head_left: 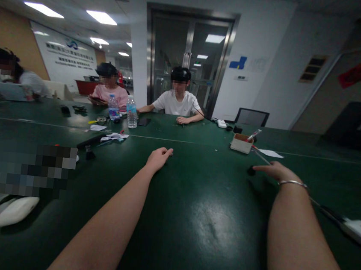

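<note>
My left hand (pixel 159 158) rests on the green table (pixel 171 220) with its fingers curled together; a small dark bit shows at the fingertips, too small to name. Farther right, my right hand (pixel 272 170), with a silver bangle at the wrist, reaches over the table. Its index finger is stretched out and touches or nearly touches a small black round object (pixel 251 171). A thin grey cable or rod passes by that hand. Behind it stands a small beige box (pixel 242 144) with a white and red pen-like item (pixel 254 135) leaning out.
Two water bottles (pixel 131 112) stand beyond crumpled papers (pixel 114 137) at the left. A white device (pixel 16 212) lies near left, a power strip (pixel 360 233) at the right. People sit across the table, one person's hand (pixel 183 120) resting on it.
</note>
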A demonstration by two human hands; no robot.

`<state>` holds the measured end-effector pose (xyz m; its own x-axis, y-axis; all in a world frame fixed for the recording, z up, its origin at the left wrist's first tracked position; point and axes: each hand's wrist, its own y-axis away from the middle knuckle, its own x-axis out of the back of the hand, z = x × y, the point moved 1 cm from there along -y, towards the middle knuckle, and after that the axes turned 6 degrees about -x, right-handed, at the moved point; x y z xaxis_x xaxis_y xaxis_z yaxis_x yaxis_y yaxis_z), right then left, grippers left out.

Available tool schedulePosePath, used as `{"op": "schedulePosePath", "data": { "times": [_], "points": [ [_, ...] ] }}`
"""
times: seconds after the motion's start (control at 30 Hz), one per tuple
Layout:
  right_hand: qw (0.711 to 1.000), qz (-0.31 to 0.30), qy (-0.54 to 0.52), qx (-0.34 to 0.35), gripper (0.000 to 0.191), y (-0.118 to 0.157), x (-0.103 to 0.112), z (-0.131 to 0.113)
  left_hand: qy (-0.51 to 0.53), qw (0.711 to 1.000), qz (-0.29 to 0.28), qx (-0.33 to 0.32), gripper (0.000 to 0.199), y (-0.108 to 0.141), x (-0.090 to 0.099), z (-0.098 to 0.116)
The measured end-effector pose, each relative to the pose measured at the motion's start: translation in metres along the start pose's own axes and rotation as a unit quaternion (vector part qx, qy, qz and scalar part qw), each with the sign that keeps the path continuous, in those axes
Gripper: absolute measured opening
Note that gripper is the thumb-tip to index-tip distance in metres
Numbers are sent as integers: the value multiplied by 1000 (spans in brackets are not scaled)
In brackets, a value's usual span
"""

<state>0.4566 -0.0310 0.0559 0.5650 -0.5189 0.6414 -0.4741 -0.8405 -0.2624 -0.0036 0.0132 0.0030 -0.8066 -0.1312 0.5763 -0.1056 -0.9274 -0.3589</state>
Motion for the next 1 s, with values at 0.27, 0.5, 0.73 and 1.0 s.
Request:
{"op": "schedulePosePath", "data": {
  "times": [0.27, 0.5, 0.73, 1.0],
  "points": [
    [940, -309, -55, 130, 48, 72, -47, -181, 86, 980, 20, -180, 22, 0, -4, 61],
    [876, -415, -184, 166, 8, 120, -162, -202, -50, 971, 3, -235, 14, 3, 8, 66],
    [889, -406, -198, 69, 19, 91, -138, -174, -155, 953, -59, -255, 16, -11, 51, 55],
    [997, 40, -57, -30, 26, 21, -16, -62, -283, 947, 123, 89, 30, 0, 183, -59]
  ]
}}
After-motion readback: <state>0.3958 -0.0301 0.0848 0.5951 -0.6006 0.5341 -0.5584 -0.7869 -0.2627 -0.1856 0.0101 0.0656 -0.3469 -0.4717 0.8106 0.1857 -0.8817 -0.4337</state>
